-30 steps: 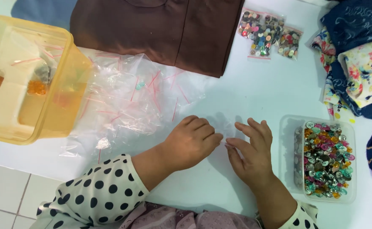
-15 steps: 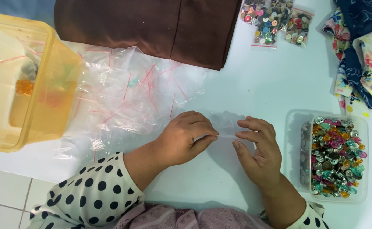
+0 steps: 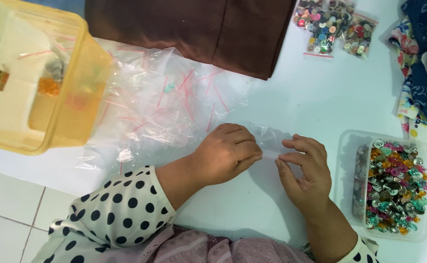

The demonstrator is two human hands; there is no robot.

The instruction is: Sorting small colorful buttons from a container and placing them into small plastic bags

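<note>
Pinching a small clear bag (image 3: 272,143) between both sets of fingers, we hold it flat on the white table (image 3: 296,87): our left hand (image 3: 225,153) is curled almost into a fist on its left edge, our right hand (image 3: 306,168) grips its right edge with thumb and forefinger close together. Just left of our hands lies a loose heap of clear bags (image 3: 160,104) with red seal strips. Beyond that stands a yellow tub (image 3: 33,83). To our right sits a clear tray (image 3: 396,182) full of bright metal bits. Farther up lie a brown cloth (image 3: 199,29), bagged buttons (image 3: 332,24) and flowered fabric (image 3: 422,58).
</note>
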